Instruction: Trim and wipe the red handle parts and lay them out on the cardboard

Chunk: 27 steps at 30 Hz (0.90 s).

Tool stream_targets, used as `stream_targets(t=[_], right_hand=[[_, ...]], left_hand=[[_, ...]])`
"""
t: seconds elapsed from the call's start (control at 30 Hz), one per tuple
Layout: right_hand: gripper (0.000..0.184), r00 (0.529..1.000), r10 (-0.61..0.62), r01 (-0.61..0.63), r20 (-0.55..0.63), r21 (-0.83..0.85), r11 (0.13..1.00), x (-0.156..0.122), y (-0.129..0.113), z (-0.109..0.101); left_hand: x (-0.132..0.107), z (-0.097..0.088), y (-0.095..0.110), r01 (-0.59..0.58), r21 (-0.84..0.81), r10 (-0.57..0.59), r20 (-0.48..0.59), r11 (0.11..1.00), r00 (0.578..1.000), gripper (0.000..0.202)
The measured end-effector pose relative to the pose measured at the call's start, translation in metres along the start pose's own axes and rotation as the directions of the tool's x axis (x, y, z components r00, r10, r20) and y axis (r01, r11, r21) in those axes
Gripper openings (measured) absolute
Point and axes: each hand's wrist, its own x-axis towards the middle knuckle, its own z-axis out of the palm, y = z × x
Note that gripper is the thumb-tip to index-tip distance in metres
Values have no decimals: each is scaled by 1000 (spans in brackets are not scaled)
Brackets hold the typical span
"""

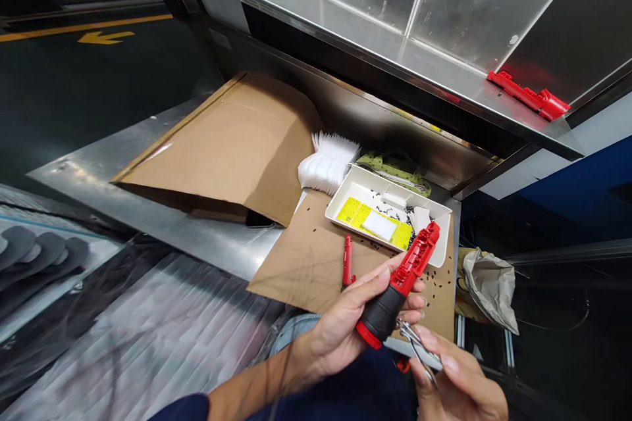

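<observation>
My left hand [353, 322] grips a red and black tool handle [397, 286], tilted with its red end up to the right. Just below it, my right hand [457, 381] pinches a small metal tool [417, 345] like tweezers or pliers, its tip close to the black end of the handle. Both hands hover over the near edge of a flat cardboard sheet [306, 256]. A thin red part [347, 262] lies on that cardboard, left of my left hand.
A white tray [442, 227] with yellow labels, a white pad and small black screws sits behind the hands. White pieces [326, 164] are stacked beside a folded cardboard box [232, 145]. Another red part [528, 97] rests on the steel shelf. A crumpled bag [491, 286] hangs at right.
</observation>
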Motion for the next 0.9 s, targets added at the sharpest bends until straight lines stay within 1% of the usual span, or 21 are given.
stream_targets(t=[0.07,0.13,0.3,0.4,0.53,0.67,0.73,0.8,0.83,0.9], right_hand=[[34,996,6,-10,94,43,999,4,-3,0],[40,989,-7,-4,149,69,998,8,-4,-1],[51,982,-12,-5,188,91,996,10,-2,-2],[52,982,-13,-6,186,99,995,8,-1,-2],[48,985,-2,-13,170,89,996,6,-2,-2],[41,989,-4,-4,147,52,999,5,-4,3],[36,995,-5,2,103,29,1000,3,-5,6],[31,1000,-6,6,24,13,1000,0,-2,7],[28,1000,-23,23,-16,4,1000,-1,0,6],[24,997,-53,52,-50,-34,998,-4,4,1]], left_hand=[[0,-1,0,9,4,-9,-9,1000,1000,32],[0,0,0,9,15,-8,-17,1000,1000,31],[0,2,0,-3,44,3,2,999,1000,32],[0,3,0,1,39,-1,13,999,1000,33],[0,2,-1,8,37,-8,8,999,1000,35],[1,2,0,8,32,-8,0,999,1000,36],[1,3,0,10,25,-10,1,1000,1000,34],[1,3,0,20,16,-20,9,1000,1000,34],[1,3,0,25,12,-25,13,1000,1000,35],[1,4,0,35,5,-35,12,999,999,36]])
